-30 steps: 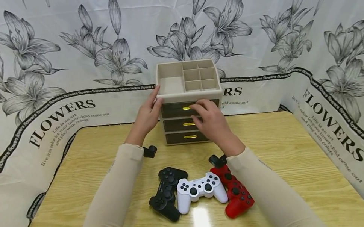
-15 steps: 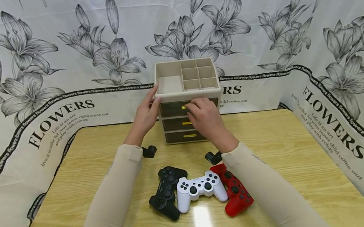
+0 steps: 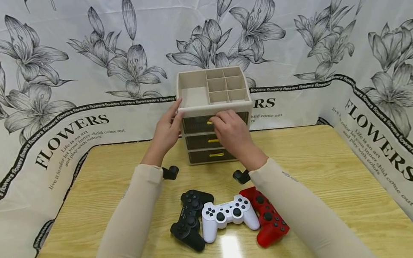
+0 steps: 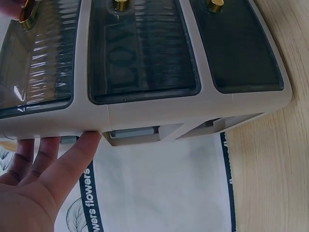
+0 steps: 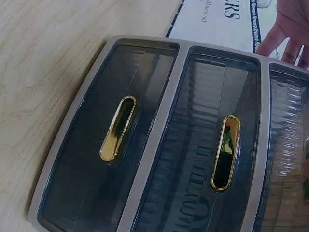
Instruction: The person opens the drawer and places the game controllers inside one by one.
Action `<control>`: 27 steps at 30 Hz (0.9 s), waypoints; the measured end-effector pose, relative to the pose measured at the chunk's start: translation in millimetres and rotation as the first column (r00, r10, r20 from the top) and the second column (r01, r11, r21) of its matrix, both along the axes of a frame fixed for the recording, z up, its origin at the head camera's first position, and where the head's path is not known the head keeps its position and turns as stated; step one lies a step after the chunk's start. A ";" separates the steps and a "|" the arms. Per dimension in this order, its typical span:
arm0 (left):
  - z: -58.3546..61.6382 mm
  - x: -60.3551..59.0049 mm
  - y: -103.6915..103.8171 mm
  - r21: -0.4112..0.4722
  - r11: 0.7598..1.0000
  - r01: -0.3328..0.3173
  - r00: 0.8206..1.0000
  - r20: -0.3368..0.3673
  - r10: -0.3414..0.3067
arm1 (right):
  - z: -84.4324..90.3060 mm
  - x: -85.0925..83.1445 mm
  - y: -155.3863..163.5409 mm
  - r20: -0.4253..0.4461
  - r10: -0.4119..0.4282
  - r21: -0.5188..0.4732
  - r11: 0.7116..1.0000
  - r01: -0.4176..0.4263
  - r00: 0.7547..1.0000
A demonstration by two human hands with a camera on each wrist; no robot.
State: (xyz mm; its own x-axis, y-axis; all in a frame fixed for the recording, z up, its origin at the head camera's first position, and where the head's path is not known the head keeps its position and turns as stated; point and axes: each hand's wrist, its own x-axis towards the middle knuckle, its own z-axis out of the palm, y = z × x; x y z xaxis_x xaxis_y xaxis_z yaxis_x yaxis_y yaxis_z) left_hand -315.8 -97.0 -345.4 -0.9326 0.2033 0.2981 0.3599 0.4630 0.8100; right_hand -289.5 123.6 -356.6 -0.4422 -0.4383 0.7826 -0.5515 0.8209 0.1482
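Your left hand (image 3: pixel 166 130) pressed straight fingers on the organizer (image 3: pixel 215 115) side while your right hand (image 3: pixel 232 134) pinched its top drawer handle (image 3: pixel 209 122); a hard pull could have tipped it forward.

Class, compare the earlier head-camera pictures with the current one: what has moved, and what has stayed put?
The right hand slid slightly left along the top drawer, fingers at its gold handle. The left hand stays against the organizer; drawers remain closed, and the three controllers are unmoved.
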 end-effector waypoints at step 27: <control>5.1 -0.7 -4.2 0.082 0.996 0.030 0.992 0.117 -0.040 | 2.1 8.5 2.2 -0.041 0.050 0.028 0.998 -0.049 0.998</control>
State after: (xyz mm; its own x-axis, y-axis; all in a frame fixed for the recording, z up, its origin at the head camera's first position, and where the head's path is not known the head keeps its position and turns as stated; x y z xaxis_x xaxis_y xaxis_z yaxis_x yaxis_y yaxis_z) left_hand -316.5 -101.2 -340.2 -0.9551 0.2162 0.2024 0.2737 0.3835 0.8821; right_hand -281.0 125.8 -354.5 -0.3866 -0.4798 0.7876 -0.5842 0.7882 0.1935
